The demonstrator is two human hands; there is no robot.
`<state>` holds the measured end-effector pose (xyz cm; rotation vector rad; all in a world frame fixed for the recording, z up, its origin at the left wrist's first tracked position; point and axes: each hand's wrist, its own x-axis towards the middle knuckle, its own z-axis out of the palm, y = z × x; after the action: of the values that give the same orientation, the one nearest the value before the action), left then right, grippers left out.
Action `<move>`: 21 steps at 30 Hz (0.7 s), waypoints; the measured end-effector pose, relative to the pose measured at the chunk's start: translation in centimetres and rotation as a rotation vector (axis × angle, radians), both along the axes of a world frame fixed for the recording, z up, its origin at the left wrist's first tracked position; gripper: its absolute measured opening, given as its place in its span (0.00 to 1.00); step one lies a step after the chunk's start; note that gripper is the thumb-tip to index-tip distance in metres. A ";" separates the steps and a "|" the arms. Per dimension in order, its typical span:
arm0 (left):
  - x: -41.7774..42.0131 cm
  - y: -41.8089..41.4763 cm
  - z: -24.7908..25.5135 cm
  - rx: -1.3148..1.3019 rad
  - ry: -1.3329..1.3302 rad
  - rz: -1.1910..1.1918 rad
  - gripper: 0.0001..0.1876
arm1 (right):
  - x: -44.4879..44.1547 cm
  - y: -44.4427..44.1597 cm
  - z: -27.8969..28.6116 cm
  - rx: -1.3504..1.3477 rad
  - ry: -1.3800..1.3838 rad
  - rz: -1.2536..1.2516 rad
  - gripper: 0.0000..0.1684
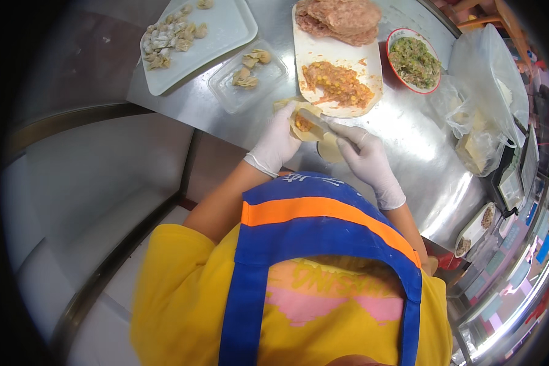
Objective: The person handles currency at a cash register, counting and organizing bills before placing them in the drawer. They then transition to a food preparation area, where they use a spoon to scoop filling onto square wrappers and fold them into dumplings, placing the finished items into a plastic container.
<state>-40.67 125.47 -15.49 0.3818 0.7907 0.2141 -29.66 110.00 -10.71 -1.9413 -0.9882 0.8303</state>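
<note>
My gloved left hand (278, 139) holds a thin yellowish dough wrapper (307, 134) with orange meat filling (303, 123) on it. In my gloved right hand (365, 153) is a flat metal spatula (314, 120), its blade over the wrapper at the filling. A round wrapper (330, 148) shows below the blade, near my right fingers. Just beyond my hands lies a white tray (337, 110) bearing orange filling with yellow bits (337, 84) and a mound of pinkish minced meat (341, 20). A clear plastic tray (231, 103) with a few folded dumplings (244, 78) sits beyond my left hand.
At the far left of the steel table (407, 142), a white tray (231, 27) holds many dumplings (167, 39). Right of the filling tray stands a red-rimmed bowl (414, 61) of green filling. Plastic bags (480, 148) and a small dish (476, 228) with minced food are at right.
</note>
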 end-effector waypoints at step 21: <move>4.1 1.9 1.3 1.988 -0.250 -0.457 0.16 | 0.5 -0.8 3.8 -0.111 0.990 -0.391 0.18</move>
<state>-36.55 127.34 -14.17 2.3127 -0.0433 0.5582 -29.18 109.24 -6.89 -1.4185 0.0257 1.3995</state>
